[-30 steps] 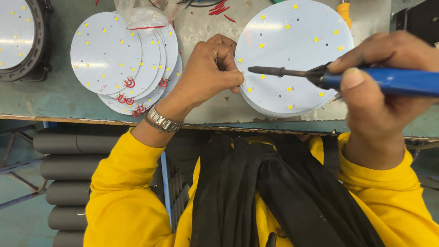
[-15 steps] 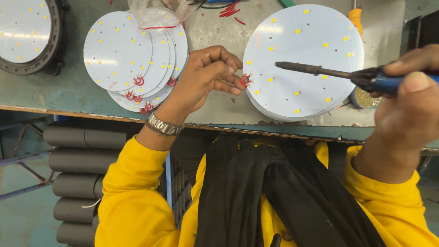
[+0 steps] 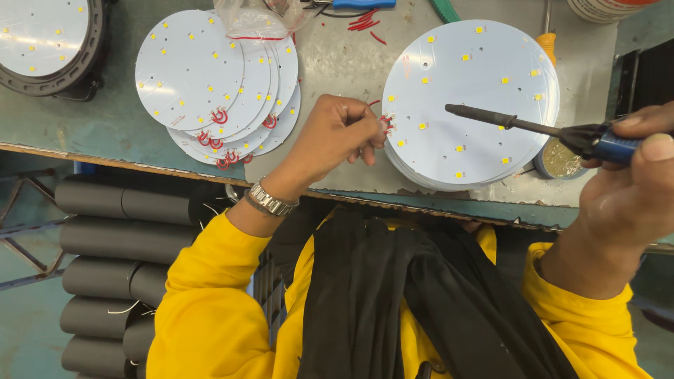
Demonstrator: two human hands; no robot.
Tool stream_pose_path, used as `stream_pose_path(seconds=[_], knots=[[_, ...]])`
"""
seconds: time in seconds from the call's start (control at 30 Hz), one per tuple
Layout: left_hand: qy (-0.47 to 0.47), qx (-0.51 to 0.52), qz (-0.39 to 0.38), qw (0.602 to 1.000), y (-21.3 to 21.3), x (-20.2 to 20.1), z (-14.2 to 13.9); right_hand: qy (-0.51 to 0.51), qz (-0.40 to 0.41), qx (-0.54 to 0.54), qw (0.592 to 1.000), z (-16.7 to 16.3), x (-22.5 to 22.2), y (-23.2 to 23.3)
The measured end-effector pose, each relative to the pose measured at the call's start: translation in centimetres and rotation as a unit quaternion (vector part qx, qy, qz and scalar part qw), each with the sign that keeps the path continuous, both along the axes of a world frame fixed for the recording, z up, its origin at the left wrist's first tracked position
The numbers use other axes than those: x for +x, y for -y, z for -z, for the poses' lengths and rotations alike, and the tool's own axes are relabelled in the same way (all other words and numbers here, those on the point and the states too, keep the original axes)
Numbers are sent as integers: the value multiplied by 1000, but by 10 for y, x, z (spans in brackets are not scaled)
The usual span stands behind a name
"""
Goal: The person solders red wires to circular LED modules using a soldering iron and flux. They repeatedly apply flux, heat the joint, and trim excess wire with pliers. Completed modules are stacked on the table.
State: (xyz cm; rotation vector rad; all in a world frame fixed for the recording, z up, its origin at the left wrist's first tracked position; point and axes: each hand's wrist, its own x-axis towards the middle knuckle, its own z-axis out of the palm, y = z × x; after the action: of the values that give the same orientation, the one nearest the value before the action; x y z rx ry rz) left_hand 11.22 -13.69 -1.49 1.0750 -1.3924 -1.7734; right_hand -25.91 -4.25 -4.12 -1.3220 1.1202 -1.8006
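Observation:
My left hand (image 3: 335, 137) pinches short red wires (image 3: 385, 122) at the left rim of the top white round LED board (image 3: 469, 91), which lies on a stack of such boards. A metal watch sits on that wrist. A soldering iron (image 3: 533, 128) with a blue handle is gripped in my right hand (image 3: 635, 184). Its dark tip hovers over the middle of the top board, apart from the wires.
A fanned pile of finished boards with red wire loops (image 3: 217, 88) lies to the left on the metal bench (image 3: 340, 60). A round lamp housing (image 3: 43, 42) is at far left. A solder tin (image 3: 559, 160) sits beside the stack. Black tubes (image 3: 112, 238) lie below the bench.
The iron's tip has drawn back to the right, away from the wires. My left hand stays at the board's rim, pinching the red wires.

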Motion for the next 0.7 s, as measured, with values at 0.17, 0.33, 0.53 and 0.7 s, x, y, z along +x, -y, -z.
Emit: stream_pose_path(seconds=[0.17,0.33,0.53,0.7], knots=[[-5,14,-14,1000,1,-5,5,12,6,1,1000,18,-15,-7],[-70,80,-19,994,3,1,4,23,15,1,1000,34,-29,-17],[2,67,-31,997,7,-5,-12,4,24,-38,999,65,-58,-26],[97,-98,-13,990,4,-17,-11,18,58,-67,996,91,-91,-29]])
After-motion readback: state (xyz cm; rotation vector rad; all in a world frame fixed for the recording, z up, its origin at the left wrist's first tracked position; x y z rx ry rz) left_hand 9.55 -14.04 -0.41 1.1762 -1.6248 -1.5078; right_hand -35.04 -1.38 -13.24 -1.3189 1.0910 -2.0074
